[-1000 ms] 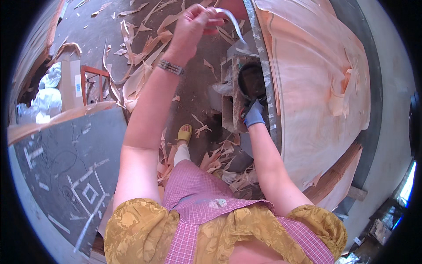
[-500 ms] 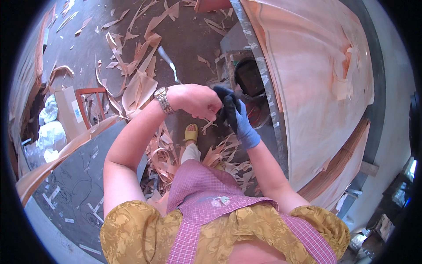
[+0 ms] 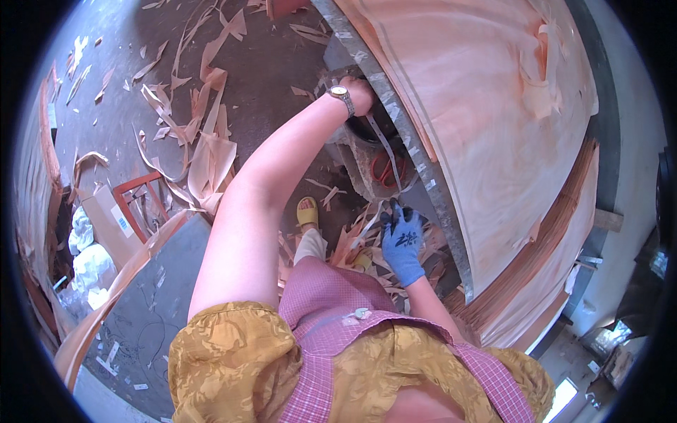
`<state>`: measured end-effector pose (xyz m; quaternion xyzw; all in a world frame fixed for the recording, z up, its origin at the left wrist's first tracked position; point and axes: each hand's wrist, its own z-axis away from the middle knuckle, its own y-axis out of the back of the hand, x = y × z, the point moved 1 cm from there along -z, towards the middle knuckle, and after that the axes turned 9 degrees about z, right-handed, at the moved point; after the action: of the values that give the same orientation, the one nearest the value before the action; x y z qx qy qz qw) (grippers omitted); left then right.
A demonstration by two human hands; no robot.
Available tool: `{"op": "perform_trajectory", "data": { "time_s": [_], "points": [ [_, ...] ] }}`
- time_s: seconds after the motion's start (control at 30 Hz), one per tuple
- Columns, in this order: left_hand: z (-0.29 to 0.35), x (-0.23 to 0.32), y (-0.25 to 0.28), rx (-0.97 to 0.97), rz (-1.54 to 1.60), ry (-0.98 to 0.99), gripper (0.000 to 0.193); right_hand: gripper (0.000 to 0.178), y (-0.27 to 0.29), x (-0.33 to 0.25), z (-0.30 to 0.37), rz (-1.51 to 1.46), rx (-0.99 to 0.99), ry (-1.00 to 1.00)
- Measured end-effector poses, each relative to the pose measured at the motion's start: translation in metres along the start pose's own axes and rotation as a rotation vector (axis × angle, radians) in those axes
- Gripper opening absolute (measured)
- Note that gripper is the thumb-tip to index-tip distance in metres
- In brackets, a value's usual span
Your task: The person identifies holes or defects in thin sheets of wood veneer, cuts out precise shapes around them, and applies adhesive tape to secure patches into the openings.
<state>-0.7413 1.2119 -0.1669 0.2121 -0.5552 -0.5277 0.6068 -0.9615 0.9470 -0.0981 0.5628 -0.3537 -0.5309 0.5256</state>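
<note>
The bare left hand, wearing a wristwatch, is hovering at the black bucket beside the surface bearing a veneer sheet; its fingers are hidden, so I cannot tell whether it is gripping. The gloved right hand is pinching a narrow white strip, which is running up past red-handled scissors toward the left hand. The step in hand is apparently spanning the strip between both hands; the next move is calling for keeping it untwisted and clear of the scissors.
</note>
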Motion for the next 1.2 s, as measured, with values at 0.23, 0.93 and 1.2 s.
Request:
{"op": "perform_trajectory", "data": {
  "time_s": [0.23,0.93,1.2],
  "points": [
    [-0.021,-0.017,-0.035,0.226,-0.221,-0.100,0.059,0.036,-0.066,-0.054,-0.083,-1.477,0.135,-0.526],
    [0.359,-0.296,0.207,0.658,-0.433,1.036,0.035,0.037,-0.108,-0.075,-0.160,-1.656,0.259,-0.395],
    [0.405,-0.050,0.002,0.250,0.119,0.641,0.017,0.023,-0.065,-0.071,0.003,-1.441,-0.262,-0.025]
  ]
}}
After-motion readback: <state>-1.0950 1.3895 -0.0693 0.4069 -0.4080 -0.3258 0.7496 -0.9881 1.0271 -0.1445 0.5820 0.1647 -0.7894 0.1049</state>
